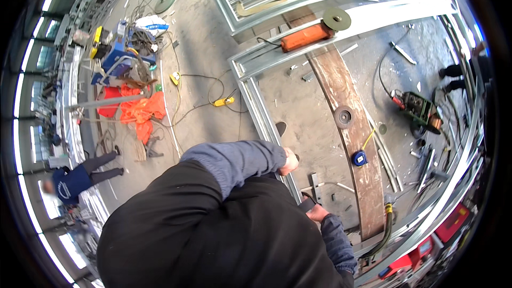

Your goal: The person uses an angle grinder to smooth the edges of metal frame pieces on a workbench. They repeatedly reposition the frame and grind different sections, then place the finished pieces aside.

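Observation:
A galvanized metal frame [260, 108] of square tubing runs away in front of me. My left hand [289, 162] is closed round its near rail, with the forearm laid across my body. Lower and to the right, my right hand [319, 213] is closed beside the same rail, near a small dark piece [308, 204]. What its fingers hold is partly hidden by my body. Beyond the rail lies a rusty brown plank [368, 197] bearing a blue tape measure [359, 158] and a round grinding disc [344, 117]. An orange angle grinder [306, 38] rests on the frame's far rail.
A yellowish clamp [262, 4] sits on a second frame at the back. A green cable-fed machine [418, 111] stands on the right floor. Cables with a yellow socket block [224, 101] cross the left floor near orange cloth [143, 109]. A person [74, 184] stands far left.

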Demonstrator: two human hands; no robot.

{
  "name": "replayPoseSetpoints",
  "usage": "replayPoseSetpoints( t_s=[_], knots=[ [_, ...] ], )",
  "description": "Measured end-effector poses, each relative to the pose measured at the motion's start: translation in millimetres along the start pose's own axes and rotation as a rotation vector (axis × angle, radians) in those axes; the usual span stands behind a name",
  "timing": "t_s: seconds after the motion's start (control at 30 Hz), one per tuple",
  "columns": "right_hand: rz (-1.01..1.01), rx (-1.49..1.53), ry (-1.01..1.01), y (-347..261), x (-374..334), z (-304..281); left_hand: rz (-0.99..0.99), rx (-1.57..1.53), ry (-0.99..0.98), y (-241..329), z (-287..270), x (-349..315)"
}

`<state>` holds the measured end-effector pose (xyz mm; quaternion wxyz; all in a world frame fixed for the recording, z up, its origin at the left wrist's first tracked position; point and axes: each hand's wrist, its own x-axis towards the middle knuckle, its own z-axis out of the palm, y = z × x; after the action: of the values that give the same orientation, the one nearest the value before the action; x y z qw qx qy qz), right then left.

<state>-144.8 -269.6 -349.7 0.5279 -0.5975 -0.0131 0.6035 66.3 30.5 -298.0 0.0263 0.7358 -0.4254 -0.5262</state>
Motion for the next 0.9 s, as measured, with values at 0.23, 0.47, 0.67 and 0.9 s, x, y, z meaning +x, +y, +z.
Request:
replayPoseSetpoints(
  t_s=[0.23,0.47,0.67,0.9],
  knots=[
    [-0.285,0.392,0.61,-193.2,75.7,-93.3,0.131,0.187,0.777,-16.5,42.6,-78.8],
    [-0.368,0.473,0.824,-405.6,148.2,-151.1,0.302,0.119,0.732,-64.8,49.9,-95.6],
    [-0.224,0.409,1.073,-510.0,217.7,-246.7,0.325,0.127,0.919,-139.9,51.8,-153.5],
    [-0.199,0.66,1.117,-548.1,298.2,-309.5,0.135,-0.394,1.084,-224.2,93.4,-275.5]
  ],
)
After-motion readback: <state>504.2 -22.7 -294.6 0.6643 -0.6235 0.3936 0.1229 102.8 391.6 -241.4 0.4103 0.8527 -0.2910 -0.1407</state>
